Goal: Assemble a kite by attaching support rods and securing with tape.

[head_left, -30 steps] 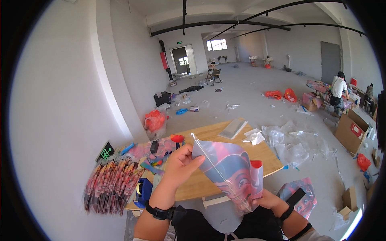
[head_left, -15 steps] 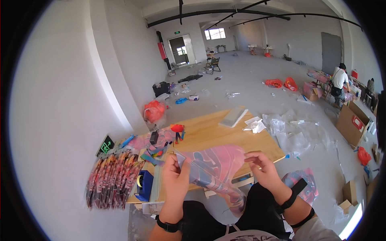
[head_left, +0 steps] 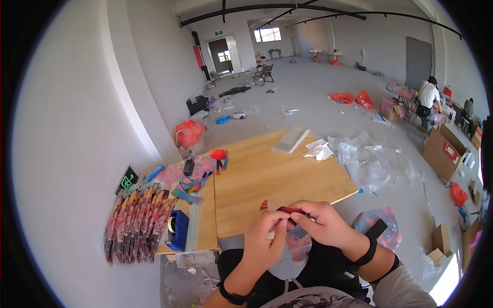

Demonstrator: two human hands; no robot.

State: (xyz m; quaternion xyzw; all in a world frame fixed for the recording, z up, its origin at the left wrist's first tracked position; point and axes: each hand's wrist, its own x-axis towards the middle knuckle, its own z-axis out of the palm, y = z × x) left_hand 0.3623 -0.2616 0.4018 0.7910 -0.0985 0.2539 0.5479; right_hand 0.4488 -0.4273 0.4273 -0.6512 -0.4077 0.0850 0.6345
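Note:
Close together above the near edge of the wooden table [head_left: 262, 174], both hands pinch a small red and dark piece [head_left: 288, 209] of thin material. My left hand [head_left: 268, 233] is closed on its near side, thumb against fingers. My right hand [head_left: 321, 222] grips it from the other side. Under the hands, over my lap, hangs a thin printed pink and blue sheet [head_left: 299, 242]; whether it joins the red piece is hidden by my fingers.
A blue tape dispenser [head_left: 178, 230] and a stack of printed packs [head_left: 136, 223] occupy the table's left end. Behind them lie coloured ribbons [head_left: 187, 194] and a black block [head_left: 188, 167]. A clear packet [head_left: 291, 139] rests at the far edge. A co-worker [head_left: 429, 97] sits far right.
The pink and blue sheet, spread between my hands before, has dropped toward my lap. My hands have come together, and a red and dark piece now shows between them.

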